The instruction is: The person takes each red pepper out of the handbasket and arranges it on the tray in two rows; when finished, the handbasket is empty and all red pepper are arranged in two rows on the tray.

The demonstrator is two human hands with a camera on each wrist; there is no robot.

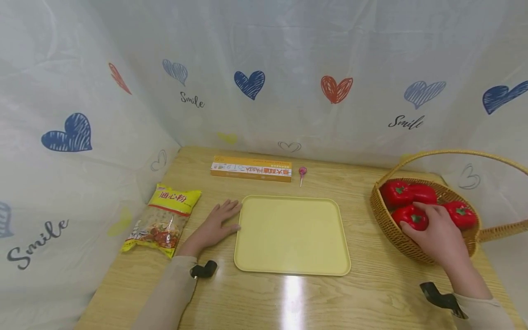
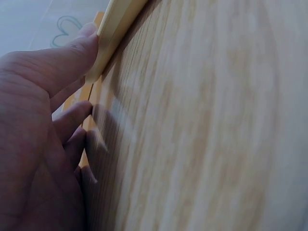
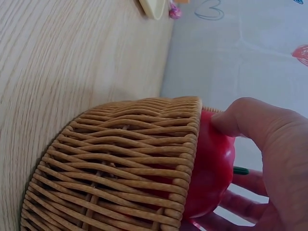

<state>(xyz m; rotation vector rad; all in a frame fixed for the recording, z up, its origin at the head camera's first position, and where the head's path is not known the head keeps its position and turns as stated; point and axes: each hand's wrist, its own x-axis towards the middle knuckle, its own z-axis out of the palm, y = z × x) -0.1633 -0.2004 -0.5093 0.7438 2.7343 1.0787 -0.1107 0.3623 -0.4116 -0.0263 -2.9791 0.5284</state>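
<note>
In the head view my right hand (image 1: pixel 440 233) reaches into a wicker basket (image 1: pixel 385 224) at the right and grips a red bell pepper (image 1: pixel 406 216) with a green stem. The right wrist view has the thumb on top of this pepper (image 3: pixel 214 166) and the fingers around its far side, close by the woven rim. More red peppers (image 1: pixel 461 214) lie in the basket around it. My left hand (image 1: pixel 215 224) rests with its fingers spread at the left edge of a pale yellow tray (image 1: pixel 293 233). Its thumb touches the tray's rim (image 2: pixel 108 43) in the left wrist view.
A yellow bag of pasta (image 1: pixel 162 220) lies left of my left hand. Behind the tray are a long pasta box (image 1: pixel 250 168) and a pink lollipop (image 1: pixel 303 171). The basket's tall handle (image 1: pixel 453 152) arches over its far side. A curtain with hearts (image 1: pixel 288 91) encloses the table.
</note>
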